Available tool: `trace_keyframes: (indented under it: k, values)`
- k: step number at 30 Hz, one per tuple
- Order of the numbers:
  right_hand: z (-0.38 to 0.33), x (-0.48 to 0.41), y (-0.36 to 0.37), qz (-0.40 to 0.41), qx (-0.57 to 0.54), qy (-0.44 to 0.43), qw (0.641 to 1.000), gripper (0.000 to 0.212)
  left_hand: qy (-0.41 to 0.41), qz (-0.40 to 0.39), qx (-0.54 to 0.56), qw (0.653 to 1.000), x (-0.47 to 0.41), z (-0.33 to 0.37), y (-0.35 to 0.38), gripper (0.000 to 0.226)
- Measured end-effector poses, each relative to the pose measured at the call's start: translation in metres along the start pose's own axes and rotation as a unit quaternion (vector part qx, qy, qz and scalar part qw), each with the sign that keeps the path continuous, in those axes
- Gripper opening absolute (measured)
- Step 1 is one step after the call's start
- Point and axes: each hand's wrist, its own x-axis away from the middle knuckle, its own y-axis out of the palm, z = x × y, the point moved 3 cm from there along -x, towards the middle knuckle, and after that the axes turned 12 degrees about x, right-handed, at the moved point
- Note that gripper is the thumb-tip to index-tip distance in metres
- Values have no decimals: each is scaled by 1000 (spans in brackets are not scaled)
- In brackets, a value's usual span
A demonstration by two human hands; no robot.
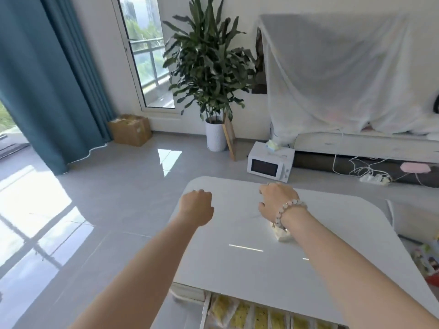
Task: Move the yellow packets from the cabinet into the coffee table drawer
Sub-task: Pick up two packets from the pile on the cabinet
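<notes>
Yellow flat packets (261,315), filed in rows: location? asks the clerk.

Lower edge of the frame, says the checker, inside the pulled-out white coffee table drawer (204,309), which shows from under the glossy white rounded coffee table top (237,269).

Any piece outside the drawer?

One pale yellowish crinkled packet (282,235), centre right, peeping out from under the wrist. Whether it lies on the top or is carried cannot be told.

Hands, condition?

Left hand (197,207), centre of the frame above the table's left edge: fingers curled into a fist, nothing seen in it. Right hand (278,200), just right of it over the top, wearing a pale bead bracelet (288,207): fingers bent downward and hidden from this side. Whether they grip the pale packet cannot be told.

Source cabinet?

Not identifiable in this view.

Step in hand, as judged?

Filling is well along, since the drawer holds many packets. The pale piece appears to be on its way in.

Next move requires?

Draw the right hand back toward the lower edge and lower the packet flat into a free place among the rows, with the drawer left open.
</notes>
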Motion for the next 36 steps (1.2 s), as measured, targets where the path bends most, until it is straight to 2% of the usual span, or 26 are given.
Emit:
trace_keyframes:
  k: [8,14,19,27,36]
  values:
    - [-65,-9,-75,85,30,-74,993,27,-107,86,-9,991,58,-71,-82,30]
    - [-139,-2,-114,158,18,-156,975,33,-179,137,12,974,124,-121,-98,38]
    - [-207,12,-152,235,-6,-229,945,33,-254,170,-33,952,182,-166,-111,46]
    - [-328,31,-212,296,-8,-332,895,37,-366,199,-44,908,268,-255,-148,46]
    - [-513,60,-276,328,-35,-441,835,38,-502,189,-54,842,386,-400,-161,39]
